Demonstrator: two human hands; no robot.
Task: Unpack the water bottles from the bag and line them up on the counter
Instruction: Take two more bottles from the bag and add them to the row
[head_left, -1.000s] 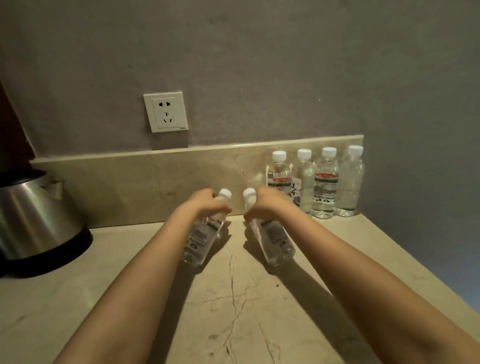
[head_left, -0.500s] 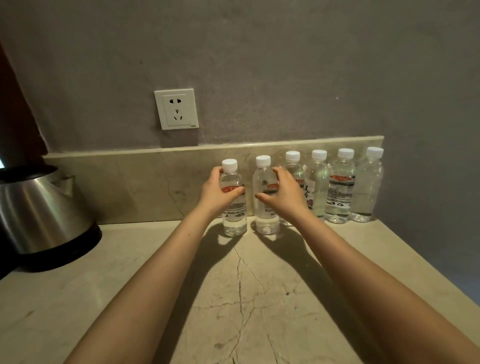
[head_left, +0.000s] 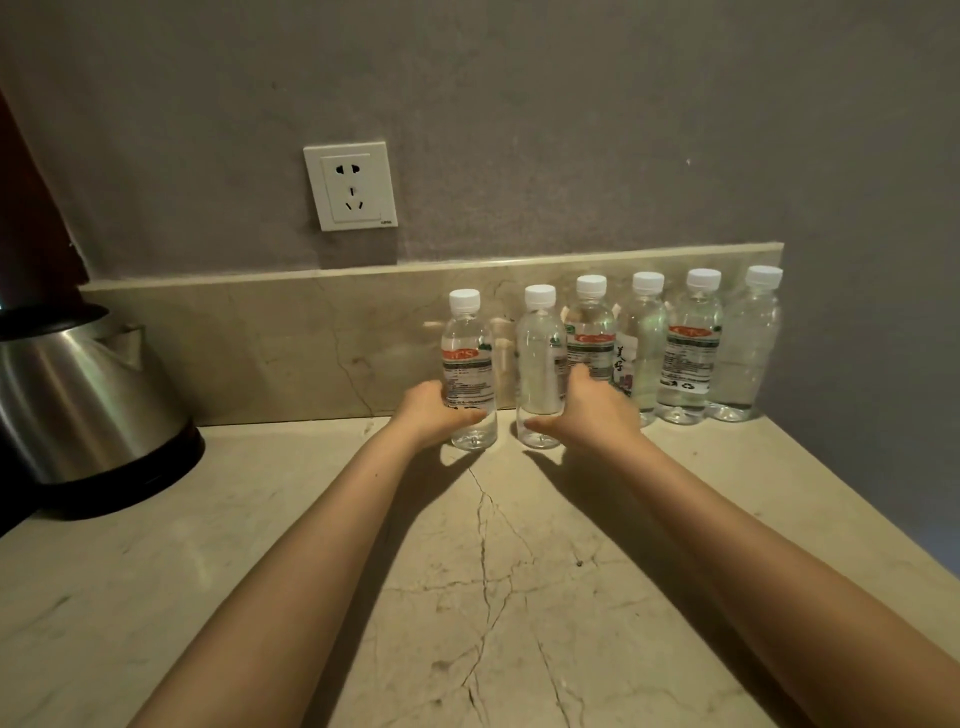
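Beige marble counter (head_left: 519, 597), cracked veining, matching backsplash, grey wall with a white socket (head_left: 351, 186); steel kettle (head_left: 78, 405) far left. Six clear water bottles, white caps, upright in a row along the backsplash toward the right corner. Four right bottles (head_left: 691, 353) stand free, touching or nearly so; some show red/green labels. Left hand (head_left: 441, 413) wraps the lower body of the leftmost bottle (head_left: 467, 374); right hand (head_left: 592, 410) wraps the second bottle (head_left: 540, 364). Both bases look down on the counter, small gap between them.
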